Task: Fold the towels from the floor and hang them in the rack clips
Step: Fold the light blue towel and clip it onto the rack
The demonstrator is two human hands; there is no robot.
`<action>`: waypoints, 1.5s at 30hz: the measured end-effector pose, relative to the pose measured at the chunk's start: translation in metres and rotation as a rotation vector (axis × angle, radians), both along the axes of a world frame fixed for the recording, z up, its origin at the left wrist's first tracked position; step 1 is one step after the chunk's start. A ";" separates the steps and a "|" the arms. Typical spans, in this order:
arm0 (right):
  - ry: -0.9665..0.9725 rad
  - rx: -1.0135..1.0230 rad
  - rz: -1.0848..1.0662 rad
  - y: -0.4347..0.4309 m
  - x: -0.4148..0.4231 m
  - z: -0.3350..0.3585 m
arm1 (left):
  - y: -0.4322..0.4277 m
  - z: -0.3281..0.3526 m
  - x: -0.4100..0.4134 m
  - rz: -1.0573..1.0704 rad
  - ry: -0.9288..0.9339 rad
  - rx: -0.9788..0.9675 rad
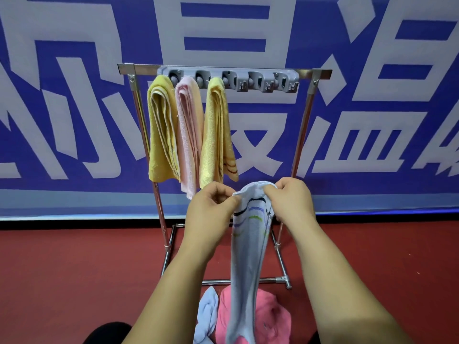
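Both hands are up in front of the rack [159, 212], working one towel. Left hand [213, 204] pinches the left top corner of the blue towel [248, 256], fingers curled in. Right hand [290, 202] grips the bunched top edge just beside it, fingers curled over the cloth. Blue towel hangs between the hands as a long narrow strip, striped end up. Its tail drops in front of the pink floor towel [268, 316]; cannot tell if they touch. A light-blue towel [207, 314] lies crumpled on the floor [74, 269] just left of that.

Clip bar [260, 80] sits on the top rail. Left end is taken: yellow towel [161, 130], pale pink towel [188, 135] and second yellow towel [216, 135] hang folded side by side, touching. The two right-end clips look free.

Step in hand, my read: sorting out the top edge before the fold. About half done, with three towels hung, one in hand and two on the floor.

To do it well:
- Spread the hands apart so the bunched edge pulls flat.
- Match the corners, then fold lengthwise to a narrow band like the hung ones.
- Lift the tail clear of the pile so it drags nothing up.
- Fold in half over the top and push the fold into the next free clip, beside the second yellow towel.

Risk: a bunched edge makes a thick, uneven wad that may slip out of the clip.
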State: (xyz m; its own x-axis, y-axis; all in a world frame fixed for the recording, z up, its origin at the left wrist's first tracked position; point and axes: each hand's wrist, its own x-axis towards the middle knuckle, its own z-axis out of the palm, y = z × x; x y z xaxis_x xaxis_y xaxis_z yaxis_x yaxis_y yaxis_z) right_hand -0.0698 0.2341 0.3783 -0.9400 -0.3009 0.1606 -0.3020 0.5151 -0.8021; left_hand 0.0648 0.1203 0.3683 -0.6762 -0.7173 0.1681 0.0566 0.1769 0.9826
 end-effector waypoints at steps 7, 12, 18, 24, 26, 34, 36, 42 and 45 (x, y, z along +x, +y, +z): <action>0.006 -0.022 0.041 -0.004 -0.001 0.013 | 0.000 0.001 -0.006 0.009 0.031 0.011; -0.063 0.023 0.199 -0.006 0.012 0.021 | 0.006 -0.001 -0.015 -0.008 0.033 0.017; -0.123 -0.030 0.242 -0.004 0.014 0.023 | 0.008 -0.004 -0.019 -0.047 0.032 -0.004; -0.158 -0.076 0.296 0.000 0.019 0.026 | 0.009 -0.006 -0.017 -0.056 0.049 0.007; -0.154 -0.074 0.315 -0.001 0.021 0.025 | 0.008 -0.007 -0.018 -0.057 0.047 0.015; -0.155 -0.124 0.496 0.006 0.018 0.017 | 0.008 -0.001 -0.011 -0.197 0.064 0.058; -0.128 -0.098 0.528 0.009 0.015 0.017 | 0.006 0.001 -0.010 -0.217 0.087 0.123; 0.066 0.055 0.520 0.011 0.014 0.025 | -0.003 0.004 -0.006 -0.211 0.116 0.116; 0.101 0.093 0.507 0.014 0.011 0.033 | -0.014 0.004 -0.004 -0.074 0.118 0.067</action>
State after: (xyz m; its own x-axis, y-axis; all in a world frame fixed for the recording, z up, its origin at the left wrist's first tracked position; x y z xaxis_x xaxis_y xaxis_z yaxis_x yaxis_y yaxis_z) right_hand -0.0592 0.2484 0.4118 -0.6538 -0.7313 0.1943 -0.6054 0.3515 -0.7140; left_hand 0.0611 0.1066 0.3719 -0.7062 -0.6784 0.2027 0.1826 0.1020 0.9779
